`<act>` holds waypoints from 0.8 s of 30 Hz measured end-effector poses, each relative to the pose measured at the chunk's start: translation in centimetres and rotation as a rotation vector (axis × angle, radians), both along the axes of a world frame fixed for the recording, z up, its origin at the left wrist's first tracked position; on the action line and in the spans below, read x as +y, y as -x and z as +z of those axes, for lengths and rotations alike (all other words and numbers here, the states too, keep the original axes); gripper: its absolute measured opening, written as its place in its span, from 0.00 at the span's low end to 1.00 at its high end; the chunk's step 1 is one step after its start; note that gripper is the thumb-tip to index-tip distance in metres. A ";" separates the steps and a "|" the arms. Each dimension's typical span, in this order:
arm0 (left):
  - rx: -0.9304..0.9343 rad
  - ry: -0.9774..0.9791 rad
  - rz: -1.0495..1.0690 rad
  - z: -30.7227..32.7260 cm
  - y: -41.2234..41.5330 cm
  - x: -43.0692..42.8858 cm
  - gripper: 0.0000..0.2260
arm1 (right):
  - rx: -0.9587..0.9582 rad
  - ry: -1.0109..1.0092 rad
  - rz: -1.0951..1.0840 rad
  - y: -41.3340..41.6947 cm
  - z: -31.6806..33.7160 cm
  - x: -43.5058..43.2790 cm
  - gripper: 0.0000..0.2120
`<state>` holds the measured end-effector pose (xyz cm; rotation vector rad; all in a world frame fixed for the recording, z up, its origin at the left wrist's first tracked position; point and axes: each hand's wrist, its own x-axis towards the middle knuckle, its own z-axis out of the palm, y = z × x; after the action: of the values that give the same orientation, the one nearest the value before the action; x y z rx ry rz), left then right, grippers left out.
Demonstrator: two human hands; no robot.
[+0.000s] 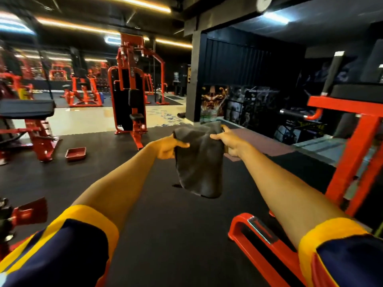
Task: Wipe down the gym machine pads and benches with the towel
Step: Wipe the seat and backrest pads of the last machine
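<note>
Both hands (169, 149) (227, 142) hold the towel (199, 162) hanging lengthwise downward

bench pad (27, 108) cropped, wall posters (238, 104) blurred

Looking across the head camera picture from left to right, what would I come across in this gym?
black bench pad → red tray on the floor → red weight-stack machine → left hand → grey towel → right hand → red machine frame

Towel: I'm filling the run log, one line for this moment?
towel mid-air | left hand grips it | right hand grips it
</note>
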<state>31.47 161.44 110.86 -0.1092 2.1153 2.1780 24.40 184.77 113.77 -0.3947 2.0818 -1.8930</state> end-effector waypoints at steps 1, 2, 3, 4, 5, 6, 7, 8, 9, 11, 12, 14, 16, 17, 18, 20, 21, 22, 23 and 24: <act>-0.014 0.052 0.035 -0.2 1.6 -0.5 0.24 | 0.031 -0.011 -0.010 1.8 -0.1 -0.3 0.25; -0.019 0.094 0.098 -0.2 3.2 -0.8 0.24 | 0.060 -0.022 -0.011 3.8 -0.1 -0.6 0.26; -0.013 0.138 0.171 0.0 4.8 -1.1 0.24 | 0.073 -0.022 -0.015 6.1 -0.2 -1.0 0.25; -0.003 0.194 0.244 0.3 6.3 -1.3 0.24 | 0.081 -0.009 -0.021 7.8 -0.3 -1.5 0.25; 0.011 0.237 0.320 0.7 7.9 -1.6 0.25 | 0.085 0.001 -0.021 9.7 -0.3 -2.1 0.24; 0.028 0.275 0.394 1.1 9.2 -2.0 0.26 | 0.092 0.018 -0.027 11.2 -0.4 -2.6 0.22; 0.065 0.283 0.451 1.6 10.3 -2.3 0.29 | 0.100 0.032 -0.036 12.9 -0.2 -3.3 0.22; 0.086 0.268 0.486 2.0 11.7 -3.1 0.31 | 0.104 0.058 -0.046 14.9 0.0 -4.1 0.23; 0.121 0.251 0.477 2.3 12.6 -3.4 0.32 | 0.105 0.083 -0.054 16.3 0.4 -4.7 0.25; 0.147 0.322 0.384 2.8 14.3 -4.4 0.34 | 0.066 0.120 0.019 19.5 0.8 -6.1 0.33; 0.147 0.427 0.325 2.7 15.1 -5.0 0.37 | 0.061 0.098 0.096 20.5 0.8 -6.5 0.36; 0.146 0.644 0.272 2.2 17.6 -6.6 0.36 | 0.136 -0.075 0.231 23.9 0.3 -7.8 0.40; 0.151 0.620 0.338 0.9 20.2 -8.9 0.30 | 0.282 -0.261 0.265 27.3 -0.4 -9.5 0.37; 0.142 0.579 0.396 0.3 21.4 -10.0 0.28 | 0.327 -0.324 0.261 28.9 -0.7 -10.4 0.33; 0.140 0.542 0.465 -0.1 23.0 -11.5 0.25 | 0.344 -0.360 0.259 31.2 -1.1 -11.8 0.29; 0.162 0.479 0.545 -0.8 26.1 -14.4 0.21 | 0.329 -0.389 0.271 34.5 -1.3 -14.1 0.22; 0.177 0.439 0.559 -1.2 27.5 -15.7 0.20 | 0.318 -0.378 0.267 35.9 -1.4 -15.2 0.19; 0.192 0.407 0.561 -1.4 28.9 -16.9 0.19 | 0.322 -0.359 0.249 37.4 -1.3 -16.5 0.16; 0.206 0.393 0.557 -1.5 30.5 -18.2 0.20 | 0.339 -0.347 0.231 39.1 -1.2 -18.0 0.13; 0.211 0.395 0.550 -1.5 32.0 -19.3 0.22 | 0.342 -0.332 0.218 40.9 -1.1 -19.5 0.12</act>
<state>-0.55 142.18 109.34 -0.5791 2.8962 2.0432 -16.55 165.32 112.69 -0.8718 2.3977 -1.4001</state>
